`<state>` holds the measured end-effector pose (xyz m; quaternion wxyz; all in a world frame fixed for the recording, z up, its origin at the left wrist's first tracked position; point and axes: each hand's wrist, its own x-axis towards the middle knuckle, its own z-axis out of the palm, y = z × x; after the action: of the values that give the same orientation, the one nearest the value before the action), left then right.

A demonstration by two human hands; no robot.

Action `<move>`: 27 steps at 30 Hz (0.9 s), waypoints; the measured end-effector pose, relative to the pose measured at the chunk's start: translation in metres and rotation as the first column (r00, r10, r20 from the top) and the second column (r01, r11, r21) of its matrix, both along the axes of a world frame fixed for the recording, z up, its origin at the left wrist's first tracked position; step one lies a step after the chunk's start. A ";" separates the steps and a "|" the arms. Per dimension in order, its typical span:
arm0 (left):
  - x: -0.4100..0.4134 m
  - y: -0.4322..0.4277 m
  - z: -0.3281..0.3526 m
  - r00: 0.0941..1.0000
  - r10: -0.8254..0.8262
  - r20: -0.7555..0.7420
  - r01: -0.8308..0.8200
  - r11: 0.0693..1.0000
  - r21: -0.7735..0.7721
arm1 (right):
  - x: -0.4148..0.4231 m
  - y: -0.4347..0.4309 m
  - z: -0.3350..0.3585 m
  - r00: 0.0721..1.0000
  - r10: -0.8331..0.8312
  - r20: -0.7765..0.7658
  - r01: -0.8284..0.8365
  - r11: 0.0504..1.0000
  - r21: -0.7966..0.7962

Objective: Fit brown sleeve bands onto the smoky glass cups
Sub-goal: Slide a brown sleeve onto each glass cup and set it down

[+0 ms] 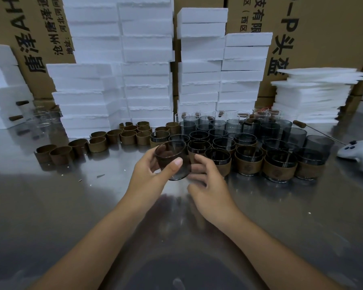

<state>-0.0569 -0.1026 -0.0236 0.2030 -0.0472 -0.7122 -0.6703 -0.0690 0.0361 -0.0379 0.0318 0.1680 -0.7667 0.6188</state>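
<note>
Across the shiny steel table [50, 206], loose brown sleeve bands [96, 144] line up left, banded cups [248, 164] crowd right, foam blocks [147, 59] and cartons [323, 28] behind. Left hand [147, 174] grips a smoky glass cup [172, 160], tilted, above mid-table; right hand [208, 185] loose-fingered, fingertips just beside it.

The light is soft and cool, not very bright. The white foam blocks [147, 59] glow the brightest. The metal bench [50, 216] mirrors them as pale, fuzzy patches by its far edge. A big dark shadow (round, like a head) lies at its near edge. The glass cup [168, 158] in the middle looks a little blurry. The cardboard boxes [323, 38] bend at the top corners.
</note>
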 end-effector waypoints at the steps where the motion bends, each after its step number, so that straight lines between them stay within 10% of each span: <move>1: 0.000 0.000 0.000 1.000 0.008 -0.010 -0.008 1.000 -0.006 | 0.000 0.000 0.003 0.999 -0.024 0.039 0.025 0.999 -0.048; 10: 0.002 0.009 -0.008 0.998 -0.063 0.030 0.068 0.975 -0.210 | 0.006 0.002 0.020 0.906 -0.057 0.419 0.251 0.870 -0.425; 27: 0.007 0.016 -0.003 0.979 -0.204 -0.022 0.203 0.978 -0.042 | 0.012 -0.001 0.023 0.791 0.348 0.503 0.097 0.740 -0.666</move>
<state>-0.0501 -0.0869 -0.0270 0.1415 -0.1326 -0.7142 -0.6725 -0.0573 0.0349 -0.0152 -0.1986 -0.0040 -0.4521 0.8696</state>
